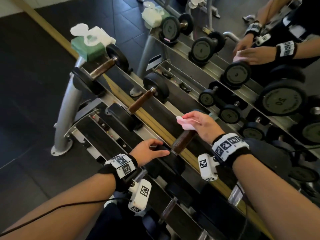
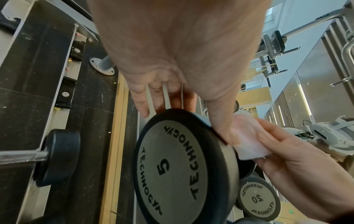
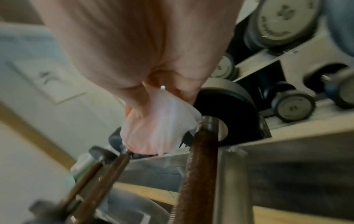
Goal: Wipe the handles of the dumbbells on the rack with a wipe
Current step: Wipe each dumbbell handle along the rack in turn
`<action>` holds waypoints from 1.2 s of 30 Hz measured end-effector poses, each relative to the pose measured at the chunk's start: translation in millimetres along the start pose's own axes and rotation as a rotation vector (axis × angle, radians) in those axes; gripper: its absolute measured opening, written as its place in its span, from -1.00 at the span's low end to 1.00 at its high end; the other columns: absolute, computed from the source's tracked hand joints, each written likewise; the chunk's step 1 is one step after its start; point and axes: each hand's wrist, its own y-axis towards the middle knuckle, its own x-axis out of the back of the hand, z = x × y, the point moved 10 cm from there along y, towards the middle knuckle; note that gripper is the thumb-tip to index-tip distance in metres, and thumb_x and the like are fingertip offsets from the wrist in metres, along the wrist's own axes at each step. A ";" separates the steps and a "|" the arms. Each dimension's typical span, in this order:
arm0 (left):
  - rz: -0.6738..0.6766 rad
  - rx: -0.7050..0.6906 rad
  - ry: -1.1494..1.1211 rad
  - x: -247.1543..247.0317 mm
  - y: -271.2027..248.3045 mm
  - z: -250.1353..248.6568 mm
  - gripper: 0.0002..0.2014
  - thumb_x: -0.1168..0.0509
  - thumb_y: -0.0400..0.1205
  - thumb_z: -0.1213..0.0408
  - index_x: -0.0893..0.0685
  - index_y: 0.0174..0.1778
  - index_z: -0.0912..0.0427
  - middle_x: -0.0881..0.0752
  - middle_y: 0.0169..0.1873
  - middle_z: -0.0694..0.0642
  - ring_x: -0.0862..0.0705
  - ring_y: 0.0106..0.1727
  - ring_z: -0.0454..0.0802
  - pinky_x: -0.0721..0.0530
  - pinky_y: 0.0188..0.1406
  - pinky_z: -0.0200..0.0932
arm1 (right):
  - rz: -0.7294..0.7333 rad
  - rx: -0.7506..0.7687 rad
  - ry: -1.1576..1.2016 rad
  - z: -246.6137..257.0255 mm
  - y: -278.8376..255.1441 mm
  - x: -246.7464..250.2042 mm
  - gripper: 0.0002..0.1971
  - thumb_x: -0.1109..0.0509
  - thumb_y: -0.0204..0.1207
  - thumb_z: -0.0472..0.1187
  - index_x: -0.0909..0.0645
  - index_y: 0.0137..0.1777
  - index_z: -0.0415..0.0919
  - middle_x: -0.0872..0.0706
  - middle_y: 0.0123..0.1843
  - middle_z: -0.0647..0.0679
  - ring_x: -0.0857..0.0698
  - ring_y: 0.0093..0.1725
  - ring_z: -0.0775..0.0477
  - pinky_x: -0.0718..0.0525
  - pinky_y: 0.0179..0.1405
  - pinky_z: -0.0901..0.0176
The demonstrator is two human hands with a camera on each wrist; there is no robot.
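On the rack's top tier a dumbbell lies with a rusty brown handle point(image 1: 183, 141) point(image 3: 199, 166). My left hand point(image 1: 155, 149) point(image 2: 182, 106) grips its near head, a black disc marked 5 point(image 2: 182, 166), fingers over the rim and thumb on its edge. My right hand point(image 1: 194, 121) point(image 3: 153, 106) holds a crumpled pink-white wipe point(image 1: 186, 122) point(image 2: 249, 139) point(image 3: 159, 125) at the handle's far end, beside the far head point(image 3: 229, 115). The right wrist view is blurred.
Two more brown-handled dumbbells point(image 1: 140, 102) point(image 1: 102, 68) lie further left on the same tier. A green wipe pack point(image 1: 86, 47) sits at the rack's far left end. A mirror point(image 1: 242, 49) behind reflects the rack. Lower tiers point(image 1: 169, 208) hold more dumbbells.
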 end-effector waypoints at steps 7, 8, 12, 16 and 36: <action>-0.028 -0.014 -0.013 0.2 -1.6 -0.6 -0.47 -0.53 0.46 -0.11 -0.63 0.34 -0.13 -0.67 0.20 -0.14 -0.63 0.26 -0.15 -0.55 0.38 -0.11 | 0.245 0.058 -0.496 7.1 8.6 -39.3 -0.57 -0.25 0.61 -0.45 -0.55 0.33 0.04 -0.74 0.15 -0.17 -0.74 0.07 -0.18 -0.69 0.20 -0.08; -0.029 -0.015 -0.018 0.0 -1.3 0.0 -0.48 -0.53 0.46 -0.11 -0.64 0.33 -0.14 -0.67 0.20 -0.14 -0.63 0.27 -0.15 -0.55 0.41 -0.07 | 0.267 0.059 -0.554 5.4 8.4 -41.9 -0.58 -0.27 0.62 -0.42 -0.52 0.35 0.06 -0.75 0.12 -0.16 -0.75 0.04 -0.16 -0.70 0.19 -0.06; -0.025 -0.022 -0.046 -1.6 -0.5 2.3 -0.51 -0.54 0.44 -0.10 -0.63 0.28 -0.18 -0.68 0.19 -0.14 -0.64 0.26 -0.14 -0.57 0.43 0.01 | 0.338 0.076 -0.673 -2.5 5.0 -49.1 -0.59 -0.32 0.64 -0.32 -0.43 0.41 0.07 -0.79 0.06 -0.13 -0.77 0.01 -0.13 -0.71 0.16 -0.03; -0.027 -0.025 -0.073 -2.7 -1.2 4.6 -0.51 -0.54 0.43 -0.11 -0.63 0.27 -0.20 -0.68 0.18 -0.16 -0.65 0.25 -0.17 -0.58 0.39 -0.05 | 0.427 0.063 -0.751 -10.9 3.8 -59.6 -0.50 -0.33 0.58 -0.38 -0.36 0.44 0.03 -0.74 0.16 0.06 -0.71 0.16 -0.12 -0.67 0.25 -0.06; -0.028 -0.023 -0.073 -3.8 2.2 7.7 -0.60 -0.55 0.40 -0.17 -0.60 0.12 -0.38 -0.69 0.11 -0.24 -0.64 0.18 -0.27 -0.57 0.25 -0.22 | 0.518 0.078 -0.610 0.1 -15.6 -87.3 -0.68 -0.15 0.74 -0.30 -0.41 0.41 0.04 -0.78 0.16 -0.03 -0.74 0.13 -0.07 -0.68 0.23 -0.01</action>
